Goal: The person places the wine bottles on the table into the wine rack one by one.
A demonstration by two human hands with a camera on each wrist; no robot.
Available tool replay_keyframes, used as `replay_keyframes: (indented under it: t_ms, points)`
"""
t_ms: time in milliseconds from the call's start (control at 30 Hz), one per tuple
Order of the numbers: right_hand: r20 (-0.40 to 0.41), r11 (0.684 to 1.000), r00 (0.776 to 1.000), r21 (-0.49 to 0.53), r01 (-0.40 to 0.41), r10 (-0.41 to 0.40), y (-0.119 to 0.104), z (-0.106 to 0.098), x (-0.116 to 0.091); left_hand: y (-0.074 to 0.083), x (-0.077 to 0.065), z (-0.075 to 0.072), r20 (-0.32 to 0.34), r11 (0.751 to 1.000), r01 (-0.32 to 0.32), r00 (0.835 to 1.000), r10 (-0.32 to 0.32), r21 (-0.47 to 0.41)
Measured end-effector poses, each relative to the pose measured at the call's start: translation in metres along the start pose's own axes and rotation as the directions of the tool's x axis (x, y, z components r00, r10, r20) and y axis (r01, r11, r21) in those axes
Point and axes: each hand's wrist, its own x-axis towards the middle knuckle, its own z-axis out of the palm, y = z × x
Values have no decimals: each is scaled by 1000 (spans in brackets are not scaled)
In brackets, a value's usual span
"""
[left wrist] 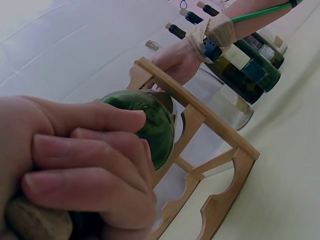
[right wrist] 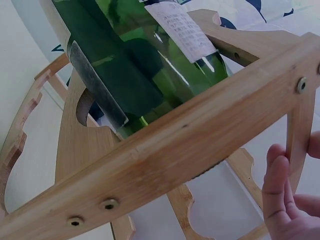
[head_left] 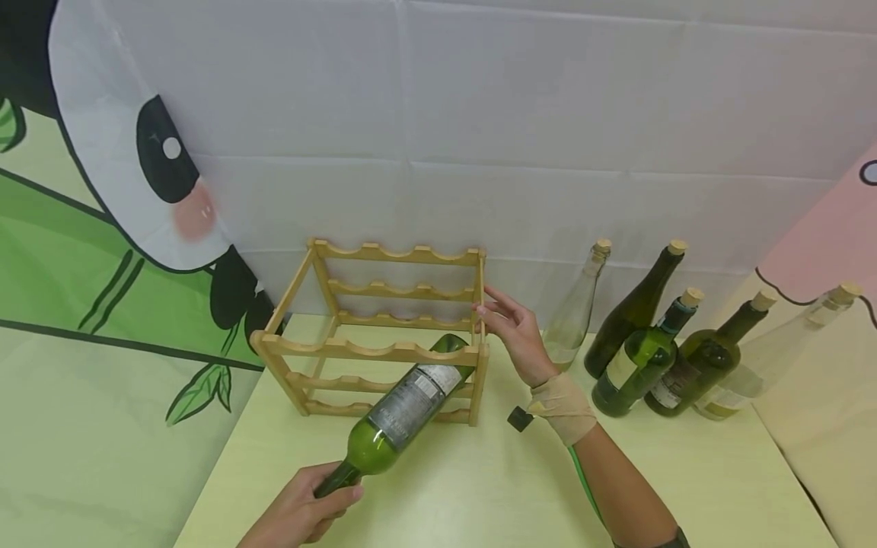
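My left hand [head_left: 308,498] grips a green wine bottle [head_left: 404,418] by its neck, and the bottle's cork [left wrist: 37,220] pokes out below the fingers. The bottle slants up and right, its base end passing behind the top front rail of the wooden wine rack [head_left: 363,350], at the right-hand end. In the right wrist view the green glass [right wrist: 150,65] shows beyond the rack's side rail [right wrist: 165,145]. My right hand [head_left: 514,331] holds the rack's right side toward the back, fingers and thumb about an upright post [right wrist: 299,150].
Several corked bottles stand right of the rack: a clear one [head_left: 574,312], a dark green one [head_left: 633,316], a labelled green one [head_left: 637,369], another dark one [head_left: 706,358] and a pale one [head_left: 767,365]. A printed cloth [head_left: 514,114] hangs behind the table [head_left: 479,495].
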Motion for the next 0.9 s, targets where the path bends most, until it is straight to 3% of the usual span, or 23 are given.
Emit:
replay_keyframes:
  t_ms: [600,900]
  points:
    - [-1,1000,1000,11,-8,8,1,0,0,-2,15,25,-58,997,-35,998,31,-65]
    - [-3,1000,1000,7,-2,2,2,0,-1,-7,23,38,-49,991,-68,997,63,-118]
